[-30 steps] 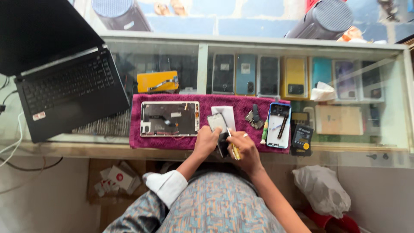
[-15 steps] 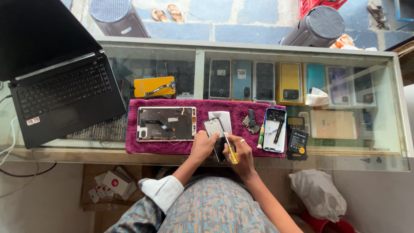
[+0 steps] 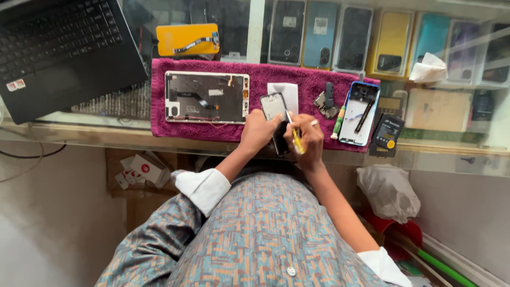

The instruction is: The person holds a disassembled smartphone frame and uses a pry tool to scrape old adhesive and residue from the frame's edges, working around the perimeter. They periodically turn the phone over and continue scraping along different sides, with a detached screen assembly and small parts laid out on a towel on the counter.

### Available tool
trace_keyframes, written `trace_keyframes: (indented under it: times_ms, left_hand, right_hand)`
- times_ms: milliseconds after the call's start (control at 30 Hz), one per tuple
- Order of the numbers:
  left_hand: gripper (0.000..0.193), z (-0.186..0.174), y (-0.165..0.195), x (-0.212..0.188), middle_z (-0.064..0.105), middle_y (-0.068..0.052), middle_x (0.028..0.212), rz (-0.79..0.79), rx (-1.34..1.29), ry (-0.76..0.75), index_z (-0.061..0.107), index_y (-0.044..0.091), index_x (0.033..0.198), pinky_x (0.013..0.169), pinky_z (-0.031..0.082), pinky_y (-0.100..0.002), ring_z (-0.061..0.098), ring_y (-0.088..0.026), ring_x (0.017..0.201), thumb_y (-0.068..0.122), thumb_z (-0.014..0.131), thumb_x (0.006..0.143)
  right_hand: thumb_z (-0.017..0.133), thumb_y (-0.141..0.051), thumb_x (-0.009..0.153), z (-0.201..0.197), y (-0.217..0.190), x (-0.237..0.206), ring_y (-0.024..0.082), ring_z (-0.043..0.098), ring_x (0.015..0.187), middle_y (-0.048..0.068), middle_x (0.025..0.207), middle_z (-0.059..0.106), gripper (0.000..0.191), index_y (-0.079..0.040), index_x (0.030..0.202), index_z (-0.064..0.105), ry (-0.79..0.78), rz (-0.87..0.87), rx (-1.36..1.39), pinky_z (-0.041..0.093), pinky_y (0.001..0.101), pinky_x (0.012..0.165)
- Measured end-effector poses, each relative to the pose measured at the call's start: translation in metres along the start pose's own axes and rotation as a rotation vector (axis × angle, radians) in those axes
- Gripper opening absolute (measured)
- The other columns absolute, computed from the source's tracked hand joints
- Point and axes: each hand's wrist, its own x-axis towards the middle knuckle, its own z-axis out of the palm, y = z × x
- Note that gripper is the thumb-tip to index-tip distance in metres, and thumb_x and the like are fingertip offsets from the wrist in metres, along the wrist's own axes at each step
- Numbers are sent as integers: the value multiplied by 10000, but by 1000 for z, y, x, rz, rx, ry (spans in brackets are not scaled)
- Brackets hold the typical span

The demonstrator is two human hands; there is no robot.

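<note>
The left hand (image 3: 259, 130) was curled around a small dark phone (image 3: 280, 139), pinching it by its left edge at the near rim of the maroon towel (image 3: 159, 125). The right hand (image 3: 308, 139) was closed in a pen-like pinch on a yellow-handled tool (image 3: 295, 139), whose tip pointed toward 11 o'clock over the phone. The phone lay between the two hands, at about 9 o'clock from the right hand and touching the left; its long axis ran roughly from 12 to 6 o'clock. Both hands were equally near it.

Just beyond the hands, at 12 o'clock, a detached screen panel (image 3: 272, 105) rested on a white paper slip (image 3: 287, 91). At 10 o'clock lay an opened tablet (image 3: 206, 97) with its insides exposed (well apart from the fingers). At 2 o'clock sat a small metal part (image 3: 325, 101), then a blue phone frame (image 3: 360, 109) and a black meter (image 3: 385, 135).

The glass tabletop (image 3: 95, 130) ended right under the wrists, so open room lay mainly toward 12 o'clock on the towel. A laptop (image 3: 58, 50) filled the far left.
</note>
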Motion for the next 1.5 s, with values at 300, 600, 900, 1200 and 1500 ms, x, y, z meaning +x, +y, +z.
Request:
trace_keyframes:
  times_ms: [300, 600, 900, 1200, 1500]
  left_hand:
    - [421, 1, -4, 2, 728, -241, 752, -33, -1, -17, 749, -39, 874, 630, 582, -441, 763, -344, 708, 380, 754, 843]
    - [428, 2, 0, 1, 728, -263, 782, -31, 9, 15, 755, -33, 887, 649, 585, -451, 759, -374, 750, 391, 753, 831]
    - [462, 0, 4, 1, 720, -281, 791, -60, 39, 30, 737, -62, 851, 662, 586, -466, 753, -394, 759, 398, 763, 819]
    - [447, 0, 4, 2, 721, -275, 787, -73, 28, 0, 740, -56, 882, 666, 588, -460, 756, -385, 756, 385, 766, 817]
    - [437, -1, 5, 0, 727, -277, 800, -39, -4, 4, 744, -51, 902, 670, 581, -445, 757, -377, 761, 378, 763, 825]
  right_hand:
    - [691, -64, 937, -4, 5, -2, 348, 701, 934, 202, 1038, 726, 134, 38, 1022, 679, -60, 30, 11, 567, 433, 835]
    - [718, -79, 956, -5, 1, 2, 360, 693, 968, 172, 1012, 727, 111, 16, 1008, 695, -39, -41, -66, 549, 448, 889]
    - [702, -84, 952, -6, 0, 3, 338, 698, 983, 169, 1068, 737, 88, -4, 948, 665, -62, -45, -20, 545, 445, 895]
    - [709, -99, 954, -8, 1, 2, 362, 690, 950, 193, 1078, 733, 117, 0, 929, 651, -60, -30, 16, 547, 441, 858]
    - [694, -102, 959, -8, -4, 7, 352, 693, 901, 191, 980, 698, 120, 3, 923, 647, -57, 76, 30, 549, 437, 823]
